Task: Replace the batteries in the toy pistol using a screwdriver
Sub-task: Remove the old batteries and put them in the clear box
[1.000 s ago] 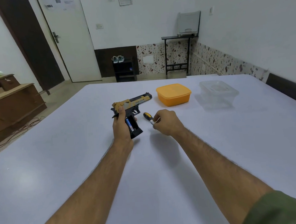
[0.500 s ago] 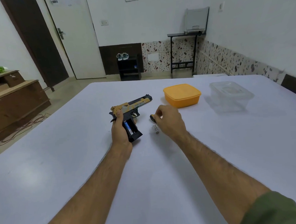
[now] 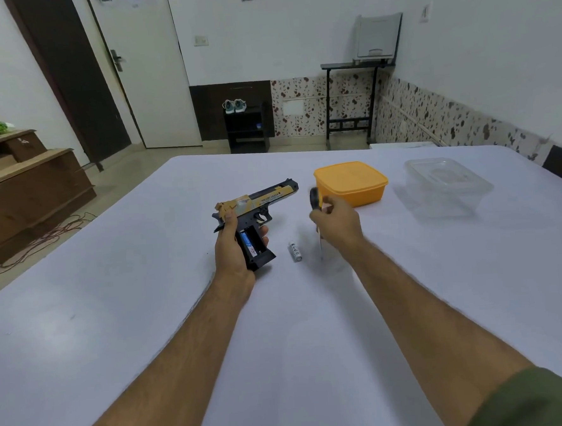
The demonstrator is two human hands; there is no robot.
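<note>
Near the middle of the white worktop (image 3: 121, 321), the left hand (image 3: 231, 248) grips the toy pistol (image 3: 256, 207) by its grip, fingers curled round it, thumb up along the rear of the slide, muzzle aimed toward 1 o'clock. Battery bay in the grip stands open with no cover on it; one blue-labelled battery (image 3: 247, 244) sits in the left slot, the slot beside it looks empty. Loose white battery (image 3: 295, 251) lies on the worktop just right of the pistol butt, touching neither hand. Right hand (image 3: 336, 222), at 3 o'clock of the pistol, holds a screwdriver (image 3: 316, 207): fingers closed round the handle, black cap up, thin shaft pointing down toward the worktop, blurred. Orange lidded box (image 3: 352, 183) at 1 o'clock of that hand; clear plastic container (image 3: 446, 186) further right. Judgement: pistol is light hollow plastic, stiff, easy to steady by the grip provided the fingers stay off the open bay. Batteries are small, smooth and round, likely to roll; pinch across the middle. Remaining cell may need levering out at one end with the screwdriver tip, gently, since the contact springs bend easily.
</note>
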